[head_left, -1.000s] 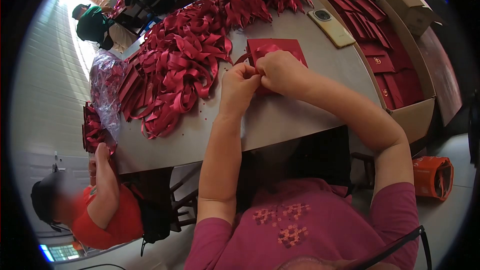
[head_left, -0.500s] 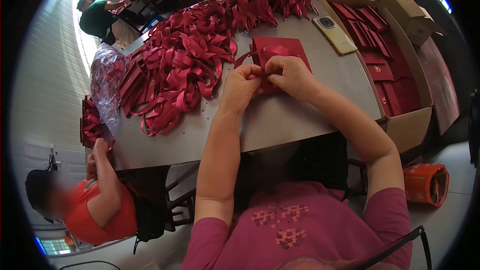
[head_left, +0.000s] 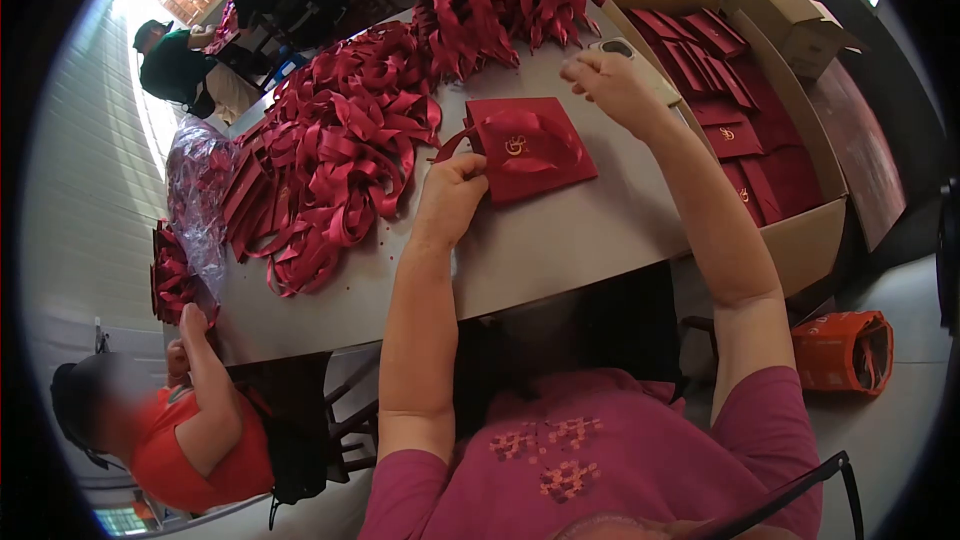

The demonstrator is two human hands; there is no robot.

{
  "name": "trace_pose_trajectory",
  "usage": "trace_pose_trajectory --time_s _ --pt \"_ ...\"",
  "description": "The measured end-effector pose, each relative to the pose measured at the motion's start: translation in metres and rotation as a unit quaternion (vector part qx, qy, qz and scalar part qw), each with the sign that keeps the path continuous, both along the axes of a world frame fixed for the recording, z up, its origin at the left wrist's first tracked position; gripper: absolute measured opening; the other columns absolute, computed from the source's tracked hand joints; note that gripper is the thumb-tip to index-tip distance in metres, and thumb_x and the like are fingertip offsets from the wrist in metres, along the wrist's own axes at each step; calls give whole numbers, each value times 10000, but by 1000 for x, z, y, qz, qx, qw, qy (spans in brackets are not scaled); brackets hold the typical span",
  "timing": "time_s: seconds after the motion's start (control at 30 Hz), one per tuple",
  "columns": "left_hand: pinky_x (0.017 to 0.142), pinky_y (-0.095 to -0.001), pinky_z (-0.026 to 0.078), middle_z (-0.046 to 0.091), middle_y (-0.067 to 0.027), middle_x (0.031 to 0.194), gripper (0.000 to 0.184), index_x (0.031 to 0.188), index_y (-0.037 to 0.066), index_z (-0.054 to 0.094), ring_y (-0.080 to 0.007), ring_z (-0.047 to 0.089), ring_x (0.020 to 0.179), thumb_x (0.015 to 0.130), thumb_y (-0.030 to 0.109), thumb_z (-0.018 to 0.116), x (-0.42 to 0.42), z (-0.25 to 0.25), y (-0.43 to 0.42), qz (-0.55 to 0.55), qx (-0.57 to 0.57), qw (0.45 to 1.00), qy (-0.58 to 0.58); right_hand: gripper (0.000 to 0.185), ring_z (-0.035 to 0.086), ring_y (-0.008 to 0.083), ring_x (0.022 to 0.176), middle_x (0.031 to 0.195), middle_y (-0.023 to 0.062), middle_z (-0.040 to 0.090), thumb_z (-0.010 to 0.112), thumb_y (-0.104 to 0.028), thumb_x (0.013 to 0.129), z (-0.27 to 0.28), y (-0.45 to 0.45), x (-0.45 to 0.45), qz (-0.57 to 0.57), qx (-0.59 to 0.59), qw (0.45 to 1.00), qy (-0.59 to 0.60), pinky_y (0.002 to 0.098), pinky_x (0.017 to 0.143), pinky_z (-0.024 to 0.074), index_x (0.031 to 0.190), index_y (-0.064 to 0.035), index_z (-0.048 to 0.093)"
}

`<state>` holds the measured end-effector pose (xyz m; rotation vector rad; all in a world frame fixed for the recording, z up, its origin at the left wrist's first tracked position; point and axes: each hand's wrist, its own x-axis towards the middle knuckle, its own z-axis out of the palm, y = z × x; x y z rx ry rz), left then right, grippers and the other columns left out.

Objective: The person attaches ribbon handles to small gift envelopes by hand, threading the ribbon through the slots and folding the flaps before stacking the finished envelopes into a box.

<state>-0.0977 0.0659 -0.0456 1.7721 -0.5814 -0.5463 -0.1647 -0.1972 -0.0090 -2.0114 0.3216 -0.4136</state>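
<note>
A dark red paper gift bag (head_left: 550,165) with a gold emblem lies flat on the table. A red ribbon handle (head_left: 535,124) curves across its front. My left hand (head_left: 452,198) is closed on the bag's left edge, where part of the side and a ribbon show above the fingers. Raised off the bag to the upper right, my right hand (head_left: 615,88) has its fingers curled together; what they hold, if anything, cannot be made out. A phone (head_left: 650,72) lies behind that hand and is partly hidden by it.
A big heap of red ribbons and bags (head_left: 350,140) covers the left of the table (head_left: 400,300). More ribboned bags (head_left: 480,25) stand at the back. On the right, a cardboard box (head_left: 800,240) holds red bags. A co-worker in red (head_left: 200,440) sits at the left.
My right hand has left the bag's edge and moved up and right. The bag's front with the emblem has come into sight. My left hand stays at the left edge.
</note>
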Motion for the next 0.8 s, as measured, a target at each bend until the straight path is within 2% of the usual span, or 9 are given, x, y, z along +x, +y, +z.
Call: trace_pose_trajectory --time_s 0.07,0.13,0.17,0.2,0.3,0.47,0.5,0.57,0.8 --pt "594 -213 406 627 33 773 227 990 -6 699 -49 521 677 802 -5 573 3 -4 0 -11 -16 1000 0 359 611 131 799 859 46 667 624 -332 916 -15 -3 2 18 18 999 25 276 692 484 982 18 669" --pt "604 -212 412 637 28 784 230 999 -9 699 -51 527 689 803 0 580 -1 1 -3 -19 -28 999 4 366 622 152 765 811 57 665 635 -337 900 -15 7 5 93 -119 984 92 288 672 489 945 23 678" --pt "552 -198 355 597 53 751 202 990 4 695 -29 474 625 818 8 589 -3 4 -3 -15 -18 1000 12 325 616 149 730 770 67 660 648 -294 881 -13 8 2 96 -95 980 145 290 652 489 925 27 684" --pt "500 -184 299 557 79 719 175 980 17 692 -8 422 560 832 17 598 -5 7 -3 -11 -7 1000 20 325 616 149 730 770 67 660 648 -294 881 -17 9 5 97 -93 980 145 290 652 489 925 27 684" --pt "501 -185 305 557 78 716 162 977 20 689 -8 427 561 839 20 606 -2 4 -3 -1 6 1000 3 270 600 130 711 751 55 651 666 -244 859 -21 8 12 153 -179 965 117 272 633 477 893 23 680" --pt "522 -204 348 568 51 706 164 957 2 687 -28 463 587 818 21 602 4 -3 0 0 2 1000 5 118 572 73 697 767 -22 607 677 -161 854 -10 13 13 180 196 957 116 235 617 459 884 -66 614" --pt "541 -222 383 582 32 702 174 945 -12 690 -46 493 610 802 36 603 4 -2 1 0 6 1000 7 118 572 73 697 767 -22 607 677 -161 854 -12 14 13 182 195 957 115 235 617 459 884 -66 614" --pt "540 -223 385 579 30 698 183 951 -8 689 -49 496 607 797 30 598 5 -5 1 2 8 1000 -2 103 564 62 690 812 -31 597 647 -136 895 -16 17 14 196 374 904 72 226 615 462 952 -93 573" --pt "521 -203 370 556 43 700 169 965 -3 660 -42 476 576 818 -10 576 6 -7 0 -12 14 1000 -20 81 474 30 601 757 -22 524 583 -109 946 -32 21 13 178 625 759 -35 174 536 413 1021 -93 555"
